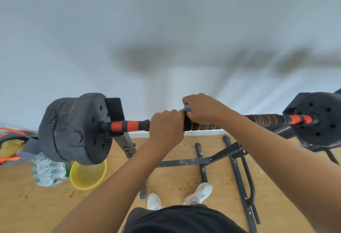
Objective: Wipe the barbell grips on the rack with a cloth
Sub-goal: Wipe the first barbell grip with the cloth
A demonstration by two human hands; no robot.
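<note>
A barbell (132, 125) with orange-and-black striped grips lies across a black rack (127, 146), black weight plates (77, 131) on both ends. My left hand (166, 127) grips the bar near its middle. Right beside it, touching, my right hand (202, 109) wraps around the bar with a small blue cloth (187, 107) bunched under its fingers; only a corner of the cloth shows. The right-hand grip (273, 119) stretches toward the right plate (317, 116).
On the wooden floor at the left stand a yellow bowl (88, 175) and a pack of water bottles (48, 172). The rack's black base bars (239, 177) spread over the floor ahead of my white shoes (199, 194). A white wall is close behind the bar.
</note>
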